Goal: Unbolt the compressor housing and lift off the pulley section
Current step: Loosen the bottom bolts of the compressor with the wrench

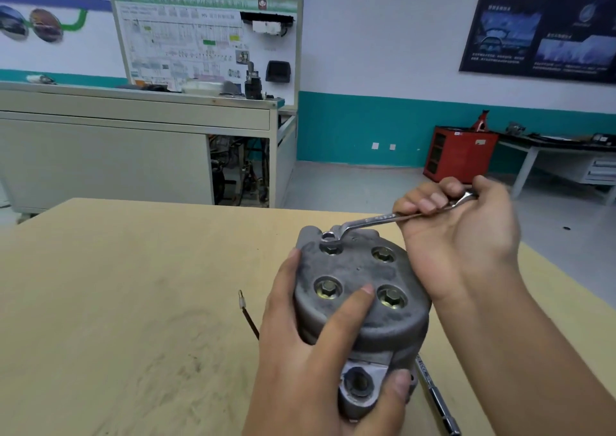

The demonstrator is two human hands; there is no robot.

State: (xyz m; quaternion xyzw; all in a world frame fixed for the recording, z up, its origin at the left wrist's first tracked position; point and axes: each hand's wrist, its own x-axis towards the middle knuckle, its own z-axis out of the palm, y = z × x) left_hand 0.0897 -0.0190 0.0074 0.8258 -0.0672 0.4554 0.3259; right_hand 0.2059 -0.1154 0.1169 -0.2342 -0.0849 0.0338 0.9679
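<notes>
Your left grip [300, 352] grasps the compressor housing [353, 270] to resist torque; your right grip [460, 235] clenches the ring spanner [376, 219] over the far bolt [331, 248].

Compressor housing [360, 269]: grey cast metal, end face up, clasped by the left hand [300, 352]. Four brass-coloured hex bolts [328, 288] sit recessed beside its thumb. Ring spanner [376, 219] runs left from the right hand [460, 235], ring end just over the far-left bolt [331, 249].

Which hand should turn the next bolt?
The right hand: it grips the wrench, whose ring end is at the far-left bolt. The left hand holds the compressor.
</notes>
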